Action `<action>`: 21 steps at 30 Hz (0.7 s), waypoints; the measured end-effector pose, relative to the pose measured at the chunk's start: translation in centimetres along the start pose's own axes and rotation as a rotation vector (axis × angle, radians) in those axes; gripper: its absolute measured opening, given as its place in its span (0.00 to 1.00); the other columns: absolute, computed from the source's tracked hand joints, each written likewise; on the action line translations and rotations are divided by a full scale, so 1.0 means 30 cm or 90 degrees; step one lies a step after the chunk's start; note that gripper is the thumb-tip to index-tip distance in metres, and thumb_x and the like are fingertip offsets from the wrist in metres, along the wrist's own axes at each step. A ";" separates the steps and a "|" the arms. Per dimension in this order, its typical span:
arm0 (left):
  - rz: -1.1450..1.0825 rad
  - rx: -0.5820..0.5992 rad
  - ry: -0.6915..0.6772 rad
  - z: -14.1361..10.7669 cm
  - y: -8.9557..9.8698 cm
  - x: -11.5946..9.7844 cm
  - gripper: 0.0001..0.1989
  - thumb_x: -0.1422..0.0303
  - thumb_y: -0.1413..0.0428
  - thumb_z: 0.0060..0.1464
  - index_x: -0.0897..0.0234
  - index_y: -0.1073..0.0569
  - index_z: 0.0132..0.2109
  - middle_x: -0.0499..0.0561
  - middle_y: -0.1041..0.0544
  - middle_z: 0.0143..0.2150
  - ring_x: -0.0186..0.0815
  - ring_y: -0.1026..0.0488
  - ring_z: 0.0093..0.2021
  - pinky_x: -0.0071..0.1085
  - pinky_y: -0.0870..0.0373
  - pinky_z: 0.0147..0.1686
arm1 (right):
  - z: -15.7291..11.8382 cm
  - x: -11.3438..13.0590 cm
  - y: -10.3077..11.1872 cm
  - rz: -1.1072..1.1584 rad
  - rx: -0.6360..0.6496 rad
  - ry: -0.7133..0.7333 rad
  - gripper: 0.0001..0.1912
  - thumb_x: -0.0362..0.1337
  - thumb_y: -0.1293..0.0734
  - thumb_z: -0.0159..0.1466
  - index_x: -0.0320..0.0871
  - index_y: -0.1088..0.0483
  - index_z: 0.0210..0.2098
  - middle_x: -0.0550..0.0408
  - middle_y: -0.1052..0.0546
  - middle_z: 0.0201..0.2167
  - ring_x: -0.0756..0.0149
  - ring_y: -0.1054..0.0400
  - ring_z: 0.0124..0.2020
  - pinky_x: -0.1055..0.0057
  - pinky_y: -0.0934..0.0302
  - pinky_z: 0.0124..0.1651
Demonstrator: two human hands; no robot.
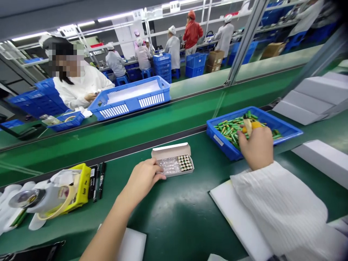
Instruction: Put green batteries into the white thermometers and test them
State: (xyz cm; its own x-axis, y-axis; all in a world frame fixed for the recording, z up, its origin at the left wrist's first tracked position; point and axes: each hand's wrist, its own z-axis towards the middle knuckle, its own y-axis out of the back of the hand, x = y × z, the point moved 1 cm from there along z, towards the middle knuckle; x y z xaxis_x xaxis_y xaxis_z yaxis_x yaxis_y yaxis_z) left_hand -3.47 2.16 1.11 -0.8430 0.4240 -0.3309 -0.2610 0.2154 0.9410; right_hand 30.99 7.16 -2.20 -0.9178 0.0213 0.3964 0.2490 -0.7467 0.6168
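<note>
A small white box lies with its lid up on the dark green table. Batteries stand upright in its right part, and a clear plastic tray with pockets shows in the rest. My left hand grips the box's left end, fingers bent around its edge. My right hand reaches into a blue tray of loose green batteries. Yellow finger covers show on it; its fingertips are among the batteries, and what they hold, if anything, is hidden.
A yellow bin with a bottle and tape stands left, beside black markers. A white pad lies under my right sleeve. White boxes are at the right. Beyond the green belt, a person sits near a blue crate.
</note>
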 end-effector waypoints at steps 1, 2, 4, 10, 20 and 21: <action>0.005 0.002 -0.007 -0.001 0.004 -0.001 0.09 0.67 0.48 0.57 0.60 0.23 0.37 0.51 0.26 0.41 0.39 0.28 0.40 0.31 0.34 0.37 | -0.005 0.011 0.002 0.008 -0.003 0.009 0.09 0.37 0.36 0.57 0.36 0.29 0.31 0.46 0.34 0.24 0.55 0.40 0.33 0.59 0.44 0.37; 0.009 -0.007 -0.009 -0.002 0.009 -0.004 0.10 0.66 0.49 0.58 0.59 0.23 0.38 0.51 0.27 0.41 0.38 0.28 0.39 0.31 0.34 0.37 | -0.013 0.030 0.004 0.016 -0.003 0.018 0.10 0.37 0.37 0.58 0.36 0.29 0.34 0.45 0.32 0.27 0.54 0.39 0.35 0.59 0.43 0.39; 0.023 -0.050 -0.008 0.000 0.019 -0.021 0.10 0.65 0.50 0.59 0.60 0.24 0.40 0.51 0.28 0.41 0.37 0.28 0.40 0.30 0.34 0.37 | -0.036 0.082 0.010 0.052 0.002 0.047 0.12 0.37 0.39 0.60 0.37 0.28 0.38 0.45 0.29 0.32 0.54 0.37 0.39 0.59 0.41 0.43; 0.154 -0.041 -0.095 0.072 -0.052 -0.153 0.06 0.70 0.49 0.58 0.64 0.28 0.40 0.53 0.28 0.40 0.40 0.30 0.39 0.34 0.34 0.37 | -0.138 0.241 0.012 0.294 0.074 0.178 0.07 0.34 0.39 0.62 0.42 0.31 0.37 0.49 0.29 0.35 0.61 0.33 0.39 0.63 0.38 0.45; 0.158 -0.069 -0.077 0.111 -0.145 -0.193 0.06 0.73 0.47 0.56 0.66 0.26 0.39 0.56 0.29 0.41 0.44 0.32 0.42 0.39 0.35 0.38 | -0.189 0.290 0.011 0.398 0.276 0.155 0.05 0.34 0.40 0.64 0.41 0.32 0.35 0.53 0.29 0.32 0.65 0.34 0.36 0.69 0.41 0.41; 0.105 -0.088 -0.070 0.109 -0.142 -0.188 0.06 0.73 0.46 0.55 0.65 0.25 0.38 0.55 0.29 0.41 0.43 0.32 0.42 0.39 0.35 0.38 | -0.189 0.290 0.013 0.406 0.303 0.139 0.06 0.35 0.40 0.64 0.41 0.33 0.35 0.53 0.29 0.31 0.65 0.34 0.35 0.69 0.41 0.40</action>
State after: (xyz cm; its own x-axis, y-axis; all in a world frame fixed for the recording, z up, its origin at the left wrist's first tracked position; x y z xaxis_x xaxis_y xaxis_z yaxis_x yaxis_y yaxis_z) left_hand 3.93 1.73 -1.26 -0.8254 0.5384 -0.1699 -0.1915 0.0161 0.9814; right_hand 21.35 3.28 -2.38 -0.5828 -0.4785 0.6568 0.8021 -0.2090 0.5595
